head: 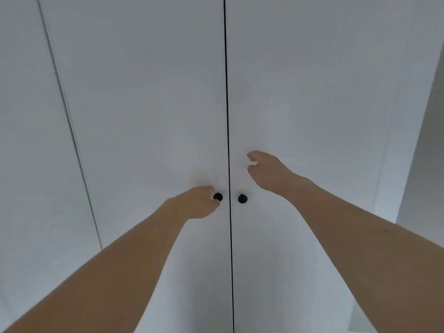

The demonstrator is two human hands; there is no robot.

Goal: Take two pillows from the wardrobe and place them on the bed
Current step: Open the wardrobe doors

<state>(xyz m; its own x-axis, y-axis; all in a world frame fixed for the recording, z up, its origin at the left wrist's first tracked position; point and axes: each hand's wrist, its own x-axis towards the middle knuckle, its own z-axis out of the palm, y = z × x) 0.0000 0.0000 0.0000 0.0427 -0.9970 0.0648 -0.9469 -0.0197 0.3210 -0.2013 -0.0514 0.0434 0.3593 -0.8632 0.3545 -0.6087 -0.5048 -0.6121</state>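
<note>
Two closed white wardrobe doors fill the view, the left door [144,104] and the right door [312,104], split by a thin dark gap. Each carries a small black round knob near the gap. My left hand [195,201] is curled at the left knob [218,197], its fingertips touching it. My right hand [266,171] hovers above and to the right of the right knob [242,199], fingers loosely apart and holding nothing. No pillows and no bed are in view.
Another white panel [31,140] adjoins the left door along a narrow seam. At the far right a grey wall [425,164] runs beside the wardrobe's side.
</note>
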